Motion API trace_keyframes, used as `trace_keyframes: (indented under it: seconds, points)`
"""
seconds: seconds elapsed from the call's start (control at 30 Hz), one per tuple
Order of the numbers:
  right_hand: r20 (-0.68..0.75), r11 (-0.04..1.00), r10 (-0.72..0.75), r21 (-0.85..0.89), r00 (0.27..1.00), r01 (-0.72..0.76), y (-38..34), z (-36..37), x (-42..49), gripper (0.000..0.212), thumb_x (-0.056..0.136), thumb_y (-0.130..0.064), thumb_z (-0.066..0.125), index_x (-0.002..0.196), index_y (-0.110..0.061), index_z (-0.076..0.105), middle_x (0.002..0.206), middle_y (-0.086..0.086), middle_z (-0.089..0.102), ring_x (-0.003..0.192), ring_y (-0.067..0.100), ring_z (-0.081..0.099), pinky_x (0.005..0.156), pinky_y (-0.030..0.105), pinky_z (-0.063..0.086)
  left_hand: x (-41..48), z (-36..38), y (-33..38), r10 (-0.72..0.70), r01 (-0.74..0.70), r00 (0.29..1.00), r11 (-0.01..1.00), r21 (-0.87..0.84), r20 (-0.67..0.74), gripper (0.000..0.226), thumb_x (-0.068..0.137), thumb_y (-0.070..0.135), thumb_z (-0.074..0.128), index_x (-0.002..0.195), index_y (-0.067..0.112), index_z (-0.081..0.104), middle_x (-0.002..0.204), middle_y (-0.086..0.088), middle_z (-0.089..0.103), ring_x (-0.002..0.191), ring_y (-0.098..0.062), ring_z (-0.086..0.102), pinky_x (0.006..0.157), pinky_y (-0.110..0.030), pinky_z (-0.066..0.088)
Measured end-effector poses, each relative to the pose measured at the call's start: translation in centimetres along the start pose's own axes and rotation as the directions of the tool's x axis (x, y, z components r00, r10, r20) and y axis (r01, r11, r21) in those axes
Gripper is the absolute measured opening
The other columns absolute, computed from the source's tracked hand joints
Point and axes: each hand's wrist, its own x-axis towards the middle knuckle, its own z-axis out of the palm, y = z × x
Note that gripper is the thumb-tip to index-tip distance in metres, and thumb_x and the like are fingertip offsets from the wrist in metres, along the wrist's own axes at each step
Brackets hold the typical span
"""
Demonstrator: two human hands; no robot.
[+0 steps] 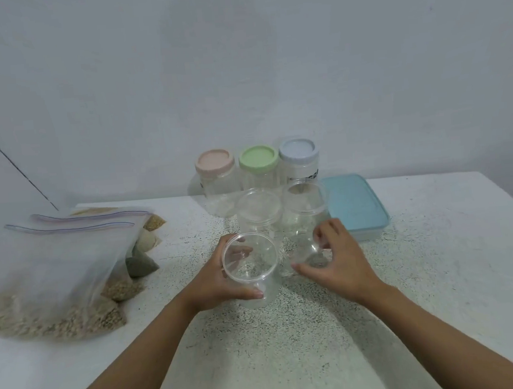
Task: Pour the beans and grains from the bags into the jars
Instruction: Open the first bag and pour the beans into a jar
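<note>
Fingers and thumb of the left hand (216, 282) are wrapped around the side of a clear open jar (250, 268), thumb on the near wall, the rest showing through the plastic on the far side. It sits front and centre, and I can't tell if it's on the table (439, 272) or slightly lifted.

It looks like thin, see-through plastic, so I'd guess it's very light while empty, a bit slick, and flexes if squeezed. Best hold is low on the body, keeping the mouth free for pouring.

Right hand (337, 258) has its fingers half curled near the base of a second open jar (305, 209) just behind. Can't tell if it's actually gripping or only close.

Next to that one is a jar with a clear lid (259, 209), and behind them three more, with a pink lid (215, 162), green lid (258, 157) and blue lid (298, 149). All look empty.

The bags (65, 270) of grains lie slumped in a pile to the left, well apart from the jars. They'd be floppy and heavier, so probably a two-hand job. A blue-lidded box (354, 205) sits on the right.
</note>
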Motion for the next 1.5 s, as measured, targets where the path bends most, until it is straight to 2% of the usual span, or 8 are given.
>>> trace_keyframes:
  seconds: [0.27, 0.57, 0.73, 0.9, 1.07, 1.2, 1.33, 1.5]
  points:
    - [0.166, 0.989, 0.005, -0.143, 0.986, 0.019, 4.7, 0.2, -0.2, 0.055, 0.066, -0.069, 0.076, 0.068, -0.024, 0.044, 0.102, -0.01, 0.044, 0.093, 0.009, 0.046, 0.073, 0.021, 0.041, 0.2, 3.5, 1.3, -0.025, 0.021, 0.992, 0.999, -0.035, -0.122, 0.104, 0.056, 0.038, 0.1, 0.139, 0.047, 0.038, 0.139, 0.017, 0.055, 0.137, -0.001, 0.047, 0.115, -0.026, 0.034]
    - [0.355, 0.937, 0.065, -0.343, 0.933, 0.065, 4.0, 0.1, 0.1, 0.055, 0.074, -0.064, 0.072, 0.111, -0.024, 0.065, 0.119, -0.002, 0.051, 0.118, 0.017, 0.038, 0.1, 0.033, 0.042, 0.2, 3.4, 2.5, -0.12, 0.121, 0.992, 0.993, 0.008, -0.049, 0.106, 0.052, 0.046, 0.1, 0.138, 0.045, 0.038, 0.144, 0.013, 0.051, 0.139, -0.008, 0.045, 0.112, -0.03, 0.039]
    - [0.211, 0.992, 0.025, -0.129, 0.977, 0.002, 2.1, -0.6, 1.1, 0.033, 0.094, -0.035, 0.065, 0.124, -0.021, 0.065, 0.129, -0.001, 0.056, 0.124, 0.014, 0.045, 0.107, 0.032, 0.04, -0.4, 1.6, 2.8, -0.191, 0.181, 0.981, 0.967, 0.177, 0.041, 0.117, 0.052, 0.042, 0.101, 0.146, 0.042, 0.03, 0.143, 0.013, 0.047, 0.132, -0.003, 0.049, 0.11, -0.025, 0.044]
    - [-0.054, 0.982, -0.098, 0.155, 0.994, 0.106, -2.6, -1.3, 3.2, 0.009, 0.1, -0.025, 0.059, 0.105, -0.024, 0.066, 0.108, -0.011, 0.061, 0.106, 0.01, 0.056, 0.097, 0.034, 0.047, -2.0, -1.3, 4.0, -0.152, 0.138, 0.988, 0.936, 0.324, 0.02, 0.059, 0.091, 0.017, 0.076, 0.132, 0.048, 0.047, 0.128, 0.013, 0.062, 0.108, 0.0, 0.065, 0.097, -0.024, 0.054]
    - [-0.05, 0.942, -0.218, 0.25, 0.975, 0.224, -8.4, 0.1, 4.9, 0.008, 0.099, -0.022, 0.062, 0.093, -0.022, 0.067, 0.095, -0.014, 0.065, 0.096, 0.006, 0.06, 0.086, 0.026, 0.049, -5.2, -5.2, 5.6, 0.051, 0.047, 0.976, 0.899, 0.436, -0.21, 0.009, 0.099, 0.025, 0.065, 0.102, 0.033, 0.068, 0.067, 0.012, 0.057, 0.061, -0.005, 0.052, 0.061, -0.017, 0.044]
    - [0.02, 0.923, -0.24, 0.314, 0.971, 0.222, -13.3, 3.8, 6.3, 0.011, 0.098, -0.019, 0.063, 0.088, -0.022, 0.067, 0.087, -0.011, 0.067, 0.086, 0.01, 0.063, 0.076, 0.023, 0.051, -8.4, -10.4, 6.0, 0.186, -0.024, 0.923, 0.901, 0.432, -0.337, 0.007, 0.097, 0.027, 0.069, 0.09, 0.029, 0.071, 0.061, -0.003, 0.053, 0.054, -0.009, 0.049, 0.058, -0.019, 0.044]
    - [0.098, 0.92, -0.242, 0.339, 0.965, 0.196, -18.7, 8.8, 7.9, 0.012, 0.097, -0.02, 0.063, 0.086, -0.023, 0.067, 0.084, -0.007, 0.068, 0.081, 0.01, 0.062, 0.07, 0.024, 0.052, -11.3, -16.9, 5.0, 0.271, -0.049, 0.867, 0.881, 0.471, -0.417, 0.012, 0.096, 0.023, 0.071, 0.085, 0.027, 0.07, 0.055, 0.008, 0.05, 0.05, -0.005, 0.042, 0.055, -0.017, 0.037]
    - [0.143, 0.946, -0.262, 0.232, 0.954, 0.225, -23.4, 15.6, 11.1, 0.009, 0.098, -0.028, 0.061, 0.097, -0.023, 0.068, 0.093, -0.011, 0.067, 0.09, 0.008, 0.06, 0.082, 0.033, 0.052, -12.2, -25.2, 0.9, 0.17, 0.072, 0.865, 0.889, 0.452, -0.472, 0.016, 0.097, 0.016, 0.066, 0.092, 0.031, 0.069, 0.074, 0.011, 0.063, 0.07, -0.007, 0.06, 0.063, -0.014, 0.044]
